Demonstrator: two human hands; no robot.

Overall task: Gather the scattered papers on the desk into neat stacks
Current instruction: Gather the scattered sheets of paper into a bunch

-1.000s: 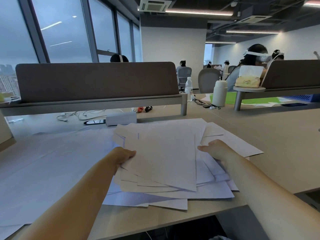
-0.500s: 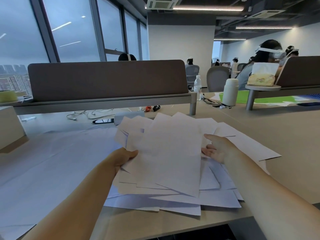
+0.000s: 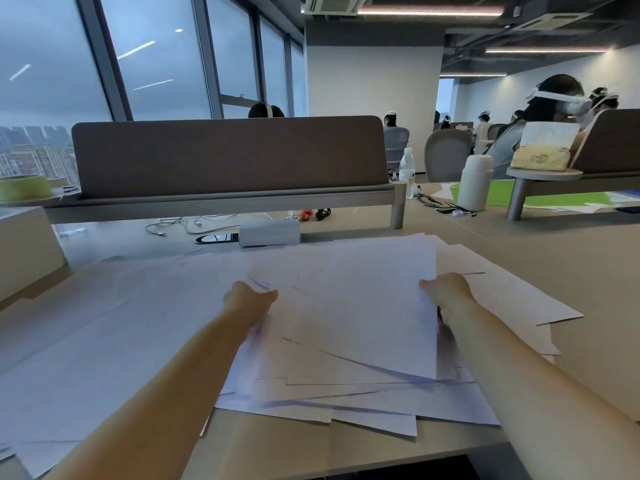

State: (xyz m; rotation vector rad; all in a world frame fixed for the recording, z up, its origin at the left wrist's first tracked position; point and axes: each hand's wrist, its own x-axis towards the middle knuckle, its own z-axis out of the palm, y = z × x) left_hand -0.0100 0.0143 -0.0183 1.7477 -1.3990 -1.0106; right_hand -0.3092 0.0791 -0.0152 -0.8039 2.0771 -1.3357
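Two hands held the loose pile of papers [image 3: 363, 306] by its opposite edges. The left hand [image 3: 249, 299] pinched the left edge, thumb lying on top and fingers tucked out of sight beneath. The right hand [image 3: 446, 292] did the same at the right edge, thumb over the uppermost page, fingers hidden under it. Between the two grips the papers lay fanned and uneven on the desk [image 3: 571, 258], corners sticking out toward the person. More sheets [image 3: 512, 299] spread flat just right of the right fingers. Beyond the fingertips sat a white box [image 3: 269, 233], with a grey divider panel [image 3: 228, 157] farther off.
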